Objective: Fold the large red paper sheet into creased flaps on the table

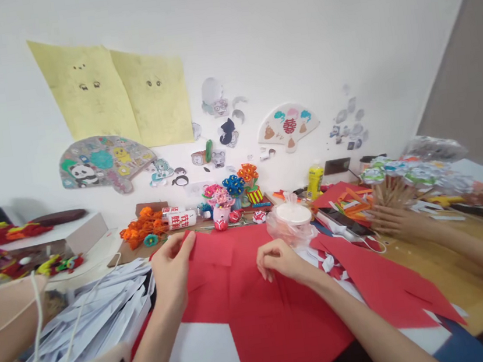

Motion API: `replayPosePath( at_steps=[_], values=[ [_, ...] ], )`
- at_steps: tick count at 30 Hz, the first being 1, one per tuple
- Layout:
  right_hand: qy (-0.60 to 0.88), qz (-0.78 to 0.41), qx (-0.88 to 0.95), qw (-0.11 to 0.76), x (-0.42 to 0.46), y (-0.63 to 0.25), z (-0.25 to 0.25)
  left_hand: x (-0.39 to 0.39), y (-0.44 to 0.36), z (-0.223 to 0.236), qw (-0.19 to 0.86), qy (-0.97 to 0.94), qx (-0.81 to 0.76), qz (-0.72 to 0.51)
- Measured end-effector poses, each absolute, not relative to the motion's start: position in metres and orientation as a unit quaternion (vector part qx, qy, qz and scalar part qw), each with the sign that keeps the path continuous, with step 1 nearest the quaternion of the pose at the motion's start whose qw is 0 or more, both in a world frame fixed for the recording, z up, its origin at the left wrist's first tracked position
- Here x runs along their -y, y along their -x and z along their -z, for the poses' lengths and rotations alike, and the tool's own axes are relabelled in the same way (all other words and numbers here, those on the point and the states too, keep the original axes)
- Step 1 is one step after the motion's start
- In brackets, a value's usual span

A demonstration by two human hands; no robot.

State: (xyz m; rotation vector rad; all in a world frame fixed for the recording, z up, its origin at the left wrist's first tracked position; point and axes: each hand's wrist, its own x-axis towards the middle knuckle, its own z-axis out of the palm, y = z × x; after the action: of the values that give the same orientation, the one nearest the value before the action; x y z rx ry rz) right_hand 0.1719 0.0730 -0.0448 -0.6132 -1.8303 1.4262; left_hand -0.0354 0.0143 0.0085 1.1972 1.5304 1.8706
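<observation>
My left hand (171, 269) grips a small piece of red paper (211, 248) at its left edge, thumb on top. The piece is raised above larger red paper sheets (283, 346) spread in front of me. My right hand (281, 259) hangs over those sheets with its fingers curled together; whether anything small is between them I cannot make out. A white sheet (205, 356) lies partly under the red paper. Close beyond my right hand stands a lidded plastic tub (292, 214) in a clear bag.
Folded white paper strips (107, 303) pile up at left, beside another person's arm (7, 315). Craft flowers (233, 188) line the back by the wall. At right, another person's hand (394, 222) touches a bundle of paper flowers (412, 174); a phone (346, 222) lies nearby.
</observation>
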Motion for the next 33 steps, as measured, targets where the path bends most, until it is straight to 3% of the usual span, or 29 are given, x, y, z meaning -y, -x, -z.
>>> replayPosePath(
  at_steps=[4, 13, 19, 26, 28, 33],
  values=[
    [0.240, -0.558, 0.664, 0.436, -0.072, -0.168, 0.043, -0.011, 0.026, -0.007, 0.232, -0.476, -0.551, -0.645],
    [0.301, -0.523, 0.634, 0.484, -0.074, -0.174, 0.042, -0.001, 0.003, -0.003, 0.171, -0.642, -0.590, -0.459],
    [0.281, -0.482, 0.712, 0.427, -0.070, -0.173, 0.037, 0.001, -0.001, 0.002, 0.105, -0.713, -0.602, -0.344],
    [0.249, -0.459, 0.730, 0.441, -0.060, -0.167, 0.033, 0.003, -0.014, 0.006, 0.142, -0.719, -0.571, -0.370],
    [0.251, -0.479, 0.700, 0.467, -0.062, -0.169, 0.033, 0.003, -0.017, 0.005, 0.179, -0.695, -0.568, -0.402],
    [0.284, -0.556, 0.467, 0.626, -0.076, -0.181, 0.033, 0.002, -0.010, 0.000, 0.226, -0.677, -0.573, -0.403]
  ],
)
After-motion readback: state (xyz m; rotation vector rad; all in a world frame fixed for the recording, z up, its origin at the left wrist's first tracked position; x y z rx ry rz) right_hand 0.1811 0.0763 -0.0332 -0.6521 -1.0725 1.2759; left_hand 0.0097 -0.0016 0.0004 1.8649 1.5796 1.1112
